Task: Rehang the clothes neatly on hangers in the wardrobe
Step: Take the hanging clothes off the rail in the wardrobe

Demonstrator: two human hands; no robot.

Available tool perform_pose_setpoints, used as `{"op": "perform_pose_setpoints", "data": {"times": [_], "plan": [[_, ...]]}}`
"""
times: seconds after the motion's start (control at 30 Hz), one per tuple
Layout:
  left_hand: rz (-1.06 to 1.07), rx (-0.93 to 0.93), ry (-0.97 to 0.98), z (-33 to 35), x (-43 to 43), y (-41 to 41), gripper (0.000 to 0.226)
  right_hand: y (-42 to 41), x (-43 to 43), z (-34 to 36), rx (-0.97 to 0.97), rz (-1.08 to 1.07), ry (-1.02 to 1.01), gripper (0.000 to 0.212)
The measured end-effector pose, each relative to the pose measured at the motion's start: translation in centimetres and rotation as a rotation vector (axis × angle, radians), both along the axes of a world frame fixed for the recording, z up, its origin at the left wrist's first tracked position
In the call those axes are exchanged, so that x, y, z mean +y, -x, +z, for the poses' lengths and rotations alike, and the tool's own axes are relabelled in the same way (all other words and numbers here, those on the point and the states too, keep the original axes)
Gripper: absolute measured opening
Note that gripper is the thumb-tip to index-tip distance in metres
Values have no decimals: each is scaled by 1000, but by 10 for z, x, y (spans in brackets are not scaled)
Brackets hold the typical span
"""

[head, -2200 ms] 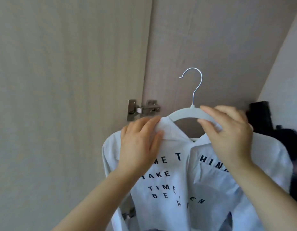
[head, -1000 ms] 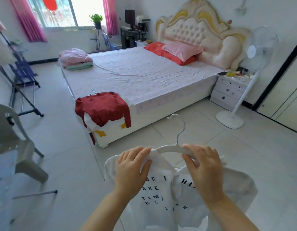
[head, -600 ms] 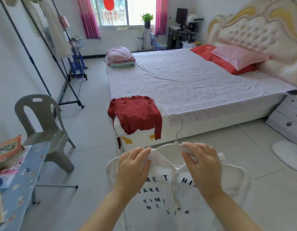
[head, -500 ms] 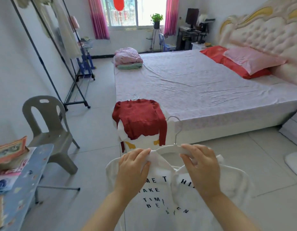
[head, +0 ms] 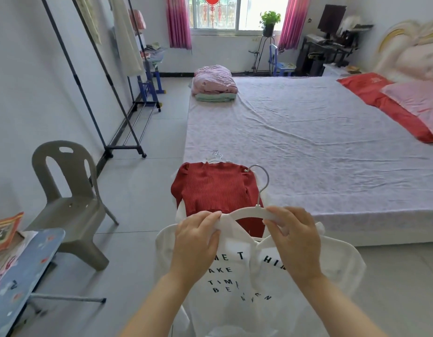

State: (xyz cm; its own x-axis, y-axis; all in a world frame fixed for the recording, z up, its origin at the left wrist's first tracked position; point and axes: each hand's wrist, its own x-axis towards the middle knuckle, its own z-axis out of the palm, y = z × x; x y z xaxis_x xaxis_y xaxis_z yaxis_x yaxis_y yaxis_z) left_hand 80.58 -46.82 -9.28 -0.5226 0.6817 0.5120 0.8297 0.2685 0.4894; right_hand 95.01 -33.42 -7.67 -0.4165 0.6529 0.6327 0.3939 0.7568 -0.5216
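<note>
The person holds a white shirt (head: 225, 276) with black lettering up in front of them, draped on a white hanger (head: 249, 213). The left hand (head: 196, 242) has its grip closed on the shirt's fabric at the hanger's left end. The right hand (head: 293, 242) has its grip curled over the hanger's right arm. The metal hook (head: 265, 181) stands upright above the hands. Beyond it a red sweater (head: 215, 188) lies on hangers over the near corner of the bed (head: 308, 142). A grey chair (head: 72, 203) stands to the left, with a clothes rack (head: 108, 93) behind it by the wall.
</note>
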Motion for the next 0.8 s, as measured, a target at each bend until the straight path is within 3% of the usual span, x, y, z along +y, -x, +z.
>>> {"op": "perform_pose_setpoints", "data": {"times": [0.4,0.8], "plan": [[-5,-61,62,1,158,174,36,175,159,-9,-16,9,208,29],[171,-242,254,-43,293,309,36,331,308,-61,-65,135,446,35]]}}
